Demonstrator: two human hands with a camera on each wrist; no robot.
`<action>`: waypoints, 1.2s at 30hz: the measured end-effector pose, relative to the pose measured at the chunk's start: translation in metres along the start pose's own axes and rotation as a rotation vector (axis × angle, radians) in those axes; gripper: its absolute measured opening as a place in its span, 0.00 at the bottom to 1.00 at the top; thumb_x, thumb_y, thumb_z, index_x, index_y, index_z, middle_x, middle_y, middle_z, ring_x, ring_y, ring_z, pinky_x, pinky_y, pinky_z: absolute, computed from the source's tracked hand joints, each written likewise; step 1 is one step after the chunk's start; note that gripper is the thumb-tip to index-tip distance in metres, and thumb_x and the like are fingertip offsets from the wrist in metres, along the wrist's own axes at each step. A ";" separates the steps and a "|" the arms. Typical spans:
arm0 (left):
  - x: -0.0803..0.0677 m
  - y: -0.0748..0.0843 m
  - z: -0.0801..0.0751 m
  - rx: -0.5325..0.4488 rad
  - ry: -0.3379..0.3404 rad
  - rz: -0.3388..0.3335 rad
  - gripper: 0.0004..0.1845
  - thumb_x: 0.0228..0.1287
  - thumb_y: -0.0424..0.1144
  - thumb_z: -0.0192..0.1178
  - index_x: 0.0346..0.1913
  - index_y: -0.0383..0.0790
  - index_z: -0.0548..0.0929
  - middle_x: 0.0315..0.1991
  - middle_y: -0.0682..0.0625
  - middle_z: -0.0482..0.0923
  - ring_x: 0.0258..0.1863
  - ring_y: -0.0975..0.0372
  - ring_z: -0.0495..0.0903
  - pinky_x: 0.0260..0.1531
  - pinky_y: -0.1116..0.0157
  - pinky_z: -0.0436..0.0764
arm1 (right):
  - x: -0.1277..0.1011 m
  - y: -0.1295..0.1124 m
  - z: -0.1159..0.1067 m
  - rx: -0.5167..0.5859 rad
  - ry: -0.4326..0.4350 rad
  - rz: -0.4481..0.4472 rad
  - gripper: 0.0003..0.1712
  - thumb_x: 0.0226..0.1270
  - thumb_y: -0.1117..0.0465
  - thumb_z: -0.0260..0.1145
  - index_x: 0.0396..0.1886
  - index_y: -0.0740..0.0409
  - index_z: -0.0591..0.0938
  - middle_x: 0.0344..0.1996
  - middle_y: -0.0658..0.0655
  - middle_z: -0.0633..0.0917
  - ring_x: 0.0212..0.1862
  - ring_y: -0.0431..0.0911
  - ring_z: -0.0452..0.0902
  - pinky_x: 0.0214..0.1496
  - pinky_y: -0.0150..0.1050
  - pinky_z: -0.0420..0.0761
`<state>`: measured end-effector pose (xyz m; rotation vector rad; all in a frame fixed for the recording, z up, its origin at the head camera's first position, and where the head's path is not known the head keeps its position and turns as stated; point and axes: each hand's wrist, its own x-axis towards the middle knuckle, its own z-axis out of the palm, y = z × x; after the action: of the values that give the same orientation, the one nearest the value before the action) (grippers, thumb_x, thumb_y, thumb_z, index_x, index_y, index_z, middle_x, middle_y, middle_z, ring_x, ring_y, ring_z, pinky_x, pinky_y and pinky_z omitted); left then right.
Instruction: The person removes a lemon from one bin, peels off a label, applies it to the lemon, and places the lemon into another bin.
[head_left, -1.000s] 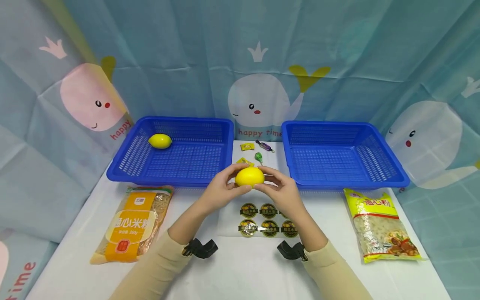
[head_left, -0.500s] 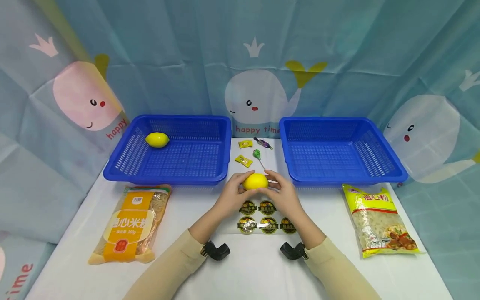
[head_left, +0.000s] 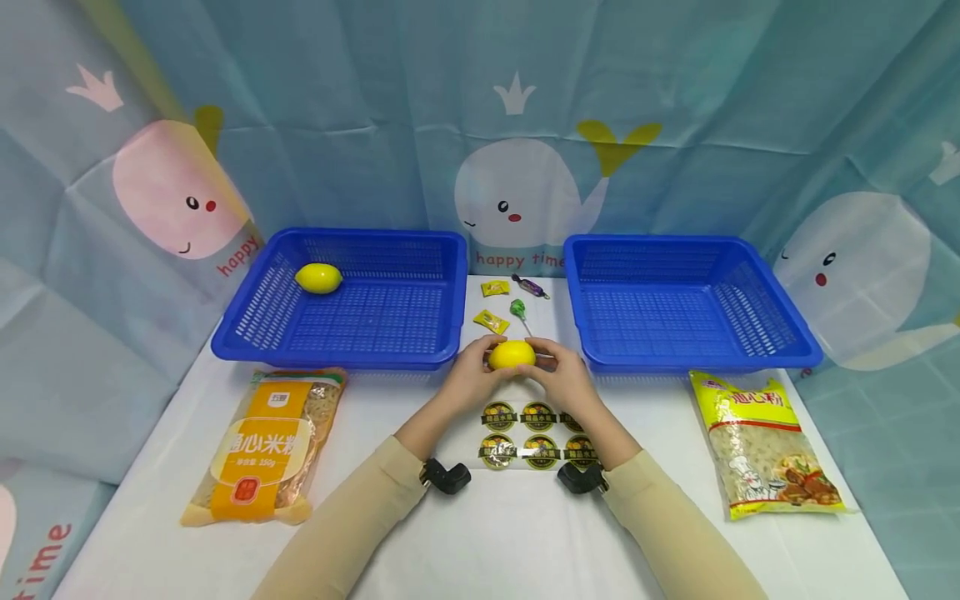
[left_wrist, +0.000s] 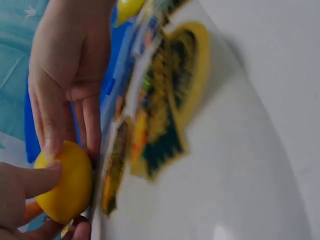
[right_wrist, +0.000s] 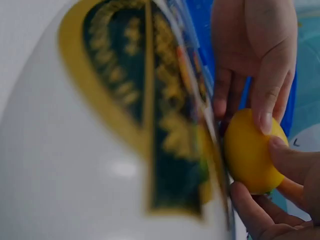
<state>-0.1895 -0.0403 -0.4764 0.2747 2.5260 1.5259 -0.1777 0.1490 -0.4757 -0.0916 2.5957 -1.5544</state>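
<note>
Head view: you hold a yellow lemon (head_left: 512, 354) at the centre of the frame, your left hand (head_left: 471, 375) and right hand (head_left: 564, 381) each curled round one end of it, low over the bench (head_left: 495, 533). It sits just above the upper edge of the sticker sheet (head_left: 534, 433) and just below the loose candies (head_left: 504, 307), between the left basket (head_left: 352, 302) and the right basket (head_left: 686, 304). A second lemon (head_left: 318, 277) lies in the upper left of the left basket. The fruit is round and smooth, so if you let go unevenly I judge it could roll into the candies or over the stickers.

Left wrist view: at the lower left of the frame the lemon (left_wrist: 65, 182) is pinched only by fingertips (left_wrist: 50, 146). That is a shallow grip, and a twist could squeeze it out.

Right wrist view: at the right of the frame the lemon (right_wrist: 252, 152) hangs close to the sheet's edge. Brushing it may lift or crease the sheet.
</note>
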 end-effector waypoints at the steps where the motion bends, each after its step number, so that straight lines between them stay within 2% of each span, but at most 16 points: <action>1: 0.001 -0.001 0.001 0.005 0.000 0.005 0.32 0.64 0.41 0.70 0.69 0.41 0.73 0.63 0.41 0.76 0.56 0.54 0.77 0.55 0.58 0.80 | 0.001 0.001 0.000 0.003 0.001 -0.002 0.33 0.65 0.56 0.73 0.69 0.53 0.76 0.65 0.60 0.79 0.62 0.56 0.80 0.64 0.49 0.79; 6: 0.005 -0.002 0.000 -0.007 -0.012 -0.006 0.33 0.64 0.38 0.70 0.70 0.42 0.72 0.63 0.41 0.75 0.55 0.53 0.77 0.56 0.58 0.80 | 0.002 0.003 0.000 0.002 0.006 -0.012 0.33 0.64 0.56 0.74 0.68 0.53 0.76 0.63 0.61 0.81 0.63 0.57 0.79 0.66 0.49 0.77; 12: 0.004 -0.001 -0.001 -0.025 -0.040 -0.027 0.39 0.60 0.35 0.73 0.73 0.40 0.69 0.64 0.39 0.74 0.57 0.50 0.78 0.59 0.56 0.80 | 0.000 0.003 -0.001 -0.045 -0.008 -0.007 0.39 0.62 0.55 0.76 0.72 0.53 0.72 0.65 0.62 0.79 0.64 0.58 0.78 0.67 0.51 0.76; 22: 0.002 0.000 0.000 0.002 -0.028 -0.036 0.34 0.61 0.34 0.71 0.70 0.40 0.71 0.65 0.41 0.75 0.56 0.52 0.78 0.58 0.57 0.80 | 0.002 0.002 0.000 -0.057 -0.020 -0.013 0.37 0.62 0.54 0.76 0.70 0.53 0.75 0.65 0.59 0.79 0.63 0.56 0.79 0.67 0.51 0.77; 32: -0.005 0.006 -0.001 0.020 -0.049 -0.026 0.42 0.57 0.34 0.75 0.73 0.40 0.66 0.65 0.39 0.73 0.60 0.49 0.77 0.61 0.55 0.79 | -0.004 0.002 -0.003 -0.027 -0.039 -0.010 0.40 0.61 0.53 0.77 0.72 0.49 0.72 0.67 0.58 0.77 0.65 0.57 0.77 0.65 0.50 0.78; 36: -0.011 0.007 -0.002 0.028 -0.022 -0.042 0.46 0.56 0.36 0.76 0.75 0.41 0.63 0.67 0.37 0.70 0.64 0.47 0.74 0.64 0.52 0.76 | -0.007 0.001 -0.004 -0.014 -0.048 -0.003 0.43 0.61 0.54 0.77 0.74 0.50 0.70 0.68 0.60 0.77 0.66 0.58 0.76 0.64 0.51 0.79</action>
<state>-0.1793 -0.0411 -0.4689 0.2395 2.5215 1.4648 -0.1709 0.1536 -0.4743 -0.1323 2.5714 -1.5159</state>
